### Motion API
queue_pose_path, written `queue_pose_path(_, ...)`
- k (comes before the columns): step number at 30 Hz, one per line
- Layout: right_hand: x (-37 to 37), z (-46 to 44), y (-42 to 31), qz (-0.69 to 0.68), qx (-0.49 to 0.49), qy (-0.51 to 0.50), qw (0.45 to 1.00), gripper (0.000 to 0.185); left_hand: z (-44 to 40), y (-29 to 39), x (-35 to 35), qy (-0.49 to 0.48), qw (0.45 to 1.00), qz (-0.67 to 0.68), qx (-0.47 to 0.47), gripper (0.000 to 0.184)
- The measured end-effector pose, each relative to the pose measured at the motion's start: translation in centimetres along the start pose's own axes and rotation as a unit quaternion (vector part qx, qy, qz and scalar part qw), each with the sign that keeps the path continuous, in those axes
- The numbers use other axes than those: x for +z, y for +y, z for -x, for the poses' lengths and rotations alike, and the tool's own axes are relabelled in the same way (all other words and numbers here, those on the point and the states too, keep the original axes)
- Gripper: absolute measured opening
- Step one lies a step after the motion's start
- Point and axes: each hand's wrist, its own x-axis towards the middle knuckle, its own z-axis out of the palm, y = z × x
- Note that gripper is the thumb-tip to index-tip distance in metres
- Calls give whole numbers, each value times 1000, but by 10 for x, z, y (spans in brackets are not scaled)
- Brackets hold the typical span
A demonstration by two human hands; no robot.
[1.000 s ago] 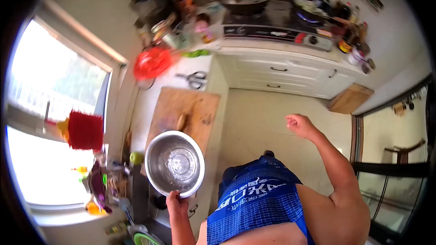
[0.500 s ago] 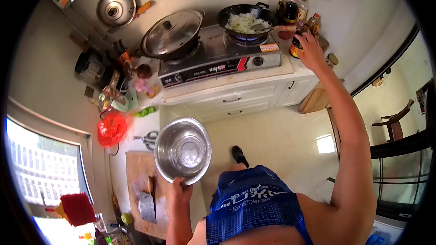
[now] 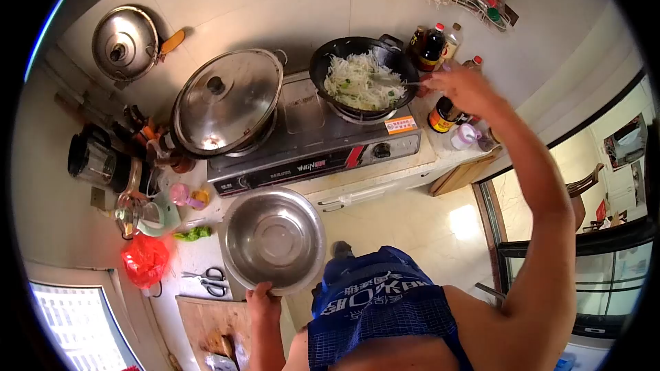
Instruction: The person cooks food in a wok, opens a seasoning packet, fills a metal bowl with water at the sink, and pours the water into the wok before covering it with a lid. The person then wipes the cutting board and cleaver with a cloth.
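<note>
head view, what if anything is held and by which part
Left hand holds the metal bowl by its near rim. Right hand is at the handle end of the utensil in the wok; whether it grips is hidden.

And here on the left counter, scissors (image 3: pixel 214 282) lie between the chopping board (image 3: pixel 199 312) and green peppers (image 3: pixel 193 234), a red plastic bag (image 3: pixel 145 262) sits near them, and a round metal lid (image 3: pixel 125 42) hangs on the wall.

One bowl (image 3: pixel 276 242), two pans (image 3: pixel 339 81), two lids (image 3: pixel 230 106), one stove (image 3: pixel 313 141), two hands (image 3: pixel 264 300)
</note>
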Motion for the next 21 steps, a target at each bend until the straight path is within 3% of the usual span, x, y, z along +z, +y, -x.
queue_pose_path(1, -19, -7, 5, 1, 1, -1, 1000, 31, 1, 13, 13, 2, 999, 40, -18, 46)
queue_pose_path(3, -51, -23, 16, -78, 122, -28, 989, 19, 1, 32, 36, 2, 996, 80, -36, 47)
queue_pose_path(5, -69, -41, 33, -70, 119, -68, 988, 19, 3, 42, 58, 9, 995, 90, -40, 50)
queue_pose_path(7, -68, -60, 45, -65, 112, -109, 986, 27, 5, 44, 73, 10, 994, 102, -35, 51)
queue_pose_path(9, -61, -83, 52, -89, 219, -265, 935, 45, 5, 40, 85, 13, 993, 118, -24, 52)
queue_pose_path(10, -47, -91, 57, -95, 163, -275, 943, 51, 5, 35, 88, 13, 992, 126, -20, 52)
queue_pose_path(13, 7, -111, 56, -187, 140, -216, 948, 49, 13, 21, 98, 52, 993, 106, -7, 52)
queue_pose_path(15, 20, -108, 52, -210, 8, -96, 973, 38, 17, 17, 110, 85, 993, 79, 4, 51)
queue_pose_path(16, 17, -104, 55, -181, -74, -79, 978, 24, 21, 14, 116, 86, 990, 113, -8, 50)
queue_pose_path(19, -13, -95, 73, -117, -150, -47, 981, 15, 28, 6, 133, 95, 981, 169, -18, 47)
queue_pose_path(21, -14, -100, 99, -189, -147, -20, 971, 15, 33, 4, 148, 99, 976, 195, -14, 45)
